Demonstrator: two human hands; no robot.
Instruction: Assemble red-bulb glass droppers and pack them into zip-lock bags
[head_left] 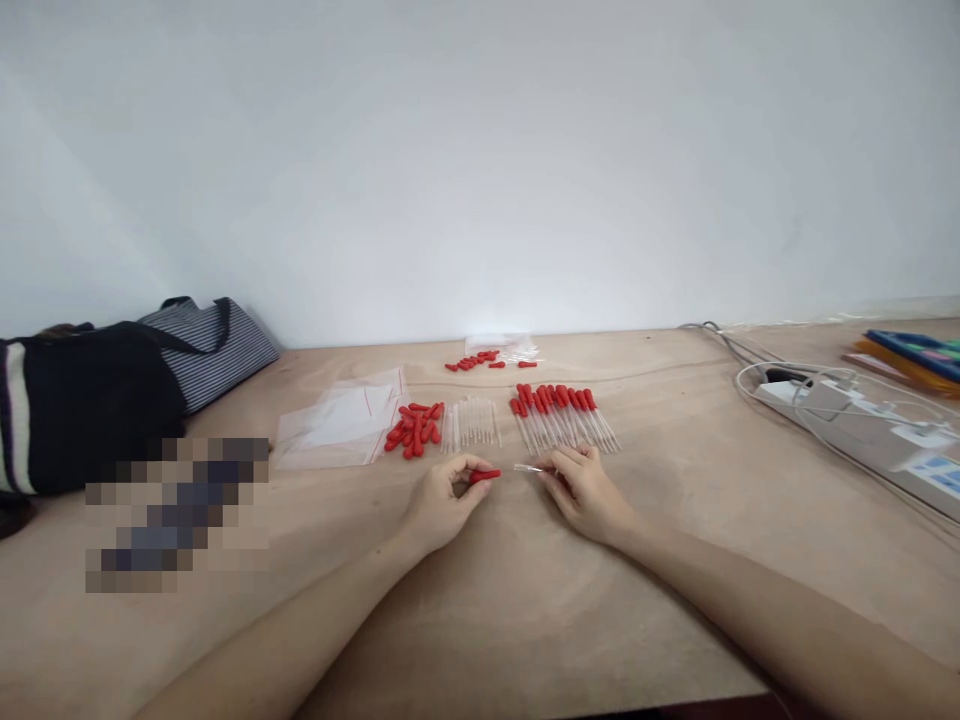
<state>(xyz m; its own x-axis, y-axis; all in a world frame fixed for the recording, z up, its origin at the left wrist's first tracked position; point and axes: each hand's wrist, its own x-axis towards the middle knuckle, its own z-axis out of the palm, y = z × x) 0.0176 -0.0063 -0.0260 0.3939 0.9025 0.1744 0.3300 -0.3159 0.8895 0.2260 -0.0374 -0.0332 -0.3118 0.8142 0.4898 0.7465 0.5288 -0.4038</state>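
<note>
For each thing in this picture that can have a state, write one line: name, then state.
Left hand, pinching red bulb
Red bulb, not on a tube
Right hand, pinching clear tube
Clear tube, visible end uncapped
Near loose bulbs, heaped
Far loose bulbs, scattered
Bare tubes, uncapped, side by side
Red-capped tubes, side by side
Plastic bags, lying flat
Power strip, lying among cables

- Black fabric [97, 410] lies well left of the left hand [442, 500].
- Striped bag [217, 350] rests left of and beyond that hand.
- White power strip [862, 427] sits well right of the right hand [589, 495].
- Blue-and-orange stack [919, 352] lies right of and beyond that hand.
- Pale wall [510, 160] stands beyond both.
</note>
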